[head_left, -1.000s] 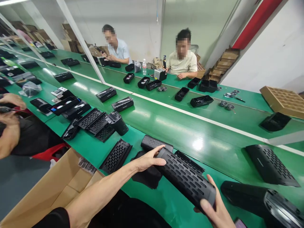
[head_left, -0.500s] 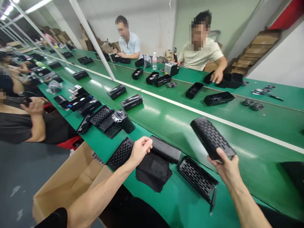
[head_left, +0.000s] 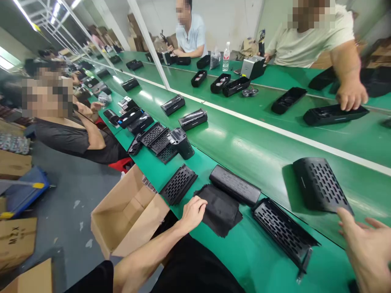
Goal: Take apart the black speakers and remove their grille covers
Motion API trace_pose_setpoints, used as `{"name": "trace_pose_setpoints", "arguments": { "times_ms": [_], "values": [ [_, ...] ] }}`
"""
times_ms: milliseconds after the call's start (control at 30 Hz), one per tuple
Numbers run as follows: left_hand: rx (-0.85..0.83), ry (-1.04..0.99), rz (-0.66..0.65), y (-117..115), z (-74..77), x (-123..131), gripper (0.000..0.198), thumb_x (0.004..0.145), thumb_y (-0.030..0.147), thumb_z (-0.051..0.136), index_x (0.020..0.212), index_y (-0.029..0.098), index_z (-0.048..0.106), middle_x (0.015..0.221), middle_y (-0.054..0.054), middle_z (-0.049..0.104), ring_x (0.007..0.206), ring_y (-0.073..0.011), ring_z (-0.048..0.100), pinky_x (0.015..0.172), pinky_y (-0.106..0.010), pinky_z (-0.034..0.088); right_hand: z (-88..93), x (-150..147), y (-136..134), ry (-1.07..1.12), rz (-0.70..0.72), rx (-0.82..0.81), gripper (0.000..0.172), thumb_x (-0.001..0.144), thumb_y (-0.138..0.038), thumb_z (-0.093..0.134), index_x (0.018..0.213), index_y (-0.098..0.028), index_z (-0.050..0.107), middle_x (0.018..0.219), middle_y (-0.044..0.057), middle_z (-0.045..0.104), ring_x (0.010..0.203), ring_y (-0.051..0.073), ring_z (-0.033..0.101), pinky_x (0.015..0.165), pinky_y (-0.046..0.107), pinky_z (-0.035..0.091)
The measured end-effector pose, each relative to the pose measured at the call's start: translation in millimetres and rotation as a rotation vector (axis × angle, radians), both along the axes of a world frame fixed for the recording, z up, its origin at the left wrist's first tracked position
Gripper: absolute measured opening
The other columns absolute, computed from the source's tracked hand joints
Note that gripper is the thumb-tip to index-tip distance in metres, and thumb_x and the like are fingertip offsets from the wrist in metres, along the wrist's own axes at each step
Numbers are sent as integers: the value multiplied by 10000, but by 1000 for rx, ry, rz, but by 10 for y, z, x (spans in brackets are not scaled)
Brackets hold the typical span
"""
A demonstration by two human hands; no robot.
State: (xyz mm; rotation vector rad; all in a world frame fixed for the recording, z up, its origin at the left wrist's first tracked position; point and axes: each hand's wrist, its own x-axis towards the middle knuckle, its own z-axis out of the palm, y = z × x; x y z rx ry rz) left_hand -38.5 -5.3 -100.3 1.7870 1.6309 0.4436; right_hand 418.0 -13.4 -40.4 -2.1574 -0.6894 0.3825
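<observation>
My left hand (head_left: pixel 192 211) rests on the green bench with fingers loosely curled, touching the edge of a black cloth (head_left: pixel 218 209). Behind the cloth lies a black speaker body (head_left: pixel 234 185). My right hand (head_left: pixel 365 248) is open at the lower right, fingers spread, holding nothing, just below a black perforated speaker shell (head_left: pixel 320 185) that lies on the green conveyor belt (head_left: pixel 259 150). A black perforated grille (head_left: pixel 282 232) lies between my hands, and another grille (head_left: pixel 179 184) lies left of the cloth.
An open cardboard box (head_left: pixel 128 211) stands on the floor beside my left arm. More grilles and a black housing (head_left: pixel 180 143) lie further left, near a seated co-worker (head_left: pixel 70 134). Two people sit across the belt; one person's hand (head_left: pixel 351 95) touches a black tray (head_left: pixel 334 114).
My right hand has set the perforated shell down on the belt and let go. My left hand has dropped from above the speaker body onto the cloth's edge. The view has swung left.
</observation>
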Motion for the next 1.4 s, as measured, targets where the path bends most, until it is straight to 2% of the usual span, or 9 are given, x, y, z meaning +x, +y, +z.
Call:
{"name": "trace_pose_setpoints", "arguments": {
  "times_ms": [67, 133, 233, 333, 467, 733, 900, 1167, 1400],
  "values": [
    [53, 18, -10, 60, -52, -37, 286, 1019, 258, 458, 1117, 258, 727, 1095, -47, 695, 1077, -215, 620, 949, -348, 474, 44, -461, -281, -47, 14, -104, 636, 789, -756, 612, 1001, -167, 724, 920, 262, 694, 936, 395, 673, 895, 650, 433],
    [101, 29, -27, 93, -108, -75, 272, 1015, 233, 466, 1129, 239, 713, 1076, -56, 694, 1058, -224, 604, 951, -365, 478, -75, -1093, -560, 106, 215, -166, 561, 728, -792, 631, 889, -260, 703, 847, 140, 723, 766, 296, 669, 755, 492, 505],
    [168, 38, -81, 92, -171, -100, 251, 1006, 195, 483, 1126, 226, 702, 1057, -57, 701, 1029, -232, 578, 958, -389, 473, -503, -2001, -810, 266, 406, -302, 603, 634, -834, 670, 815, -259, 662, 755, 82, 719, 646, 278, 663, 645, 429, 502],
    [227, 38, -157, 72, -184, -85, 252, 997, 164, 496, 1112, 226, 711, 1070, -64, 701, 1028, -239, 557, 952, -401, 466, -906, -2450, -829, 271, 454, -364, 552, 718, -808, 573, 822, -268, 630, 772, 64, 722, 716, 285, 673, 676, 404, 475],
    [277, 22, -258, 77, -155, -16, 216, 976, 170, 558, 1106, 217, 723, 1076, -74, 695, 1033, -242, 552, 939, -403, 460, -1002, -2420, -804, 220, 523, -409, 461, 823, -720, 474, 766, -288, 623, 768, 50, 714, 698, 273, 633, 635, 375, 394],
    [216, -42, -554, 236, -84, 237, 417, 863, 350, 793, 1264, 269, 710, 1215, -40, 741, 1130, -259, 560, 982, -408, 430, -535, -2342, -845, 96, 628, -321, 401, 858, -658, 507, 868, -301, 691, 879, 40, 705, 774, 263, 621, 684, 375, 386],
    [-5, -58, -710, 355, -31, 271, 192, 924, 374, 721, 1075, 287, 801, 1032, -44, 774, 1095, -251, 597, 999, -392, 403, -350, -2337, -761, 116, 675, -193, 388, 848, -653, 540, 832, -278, 637, 894, 35, 699, 828, 249, 623, 806, 375, 439],
    [-170, -136, -685, 384, 110, 188, 319, 982, 415, 567, 849, 225, 786, 798, -15, 734, 809, -179, 659, 753, -267, 447, -534, -2221, -642, 266, 528, -150, 436, 844, -671, 575, 896, -244, 649, 734, 48, 700, 644, 234, 621, 612, 340, 475],
    [-265, -229, -541, 368, 143, 248, 289, 905, 405, 664, 1085, 217, 787, 915, -5, 789, 838, -158, 697, 764, -227, 473, -684, -2319, -699, 399, 490, -76, 515, 817, -723, 576, 922, -221, 626, 847, 88, 719, 726, 227, 650, 641, 332, 510]
  ]
}}
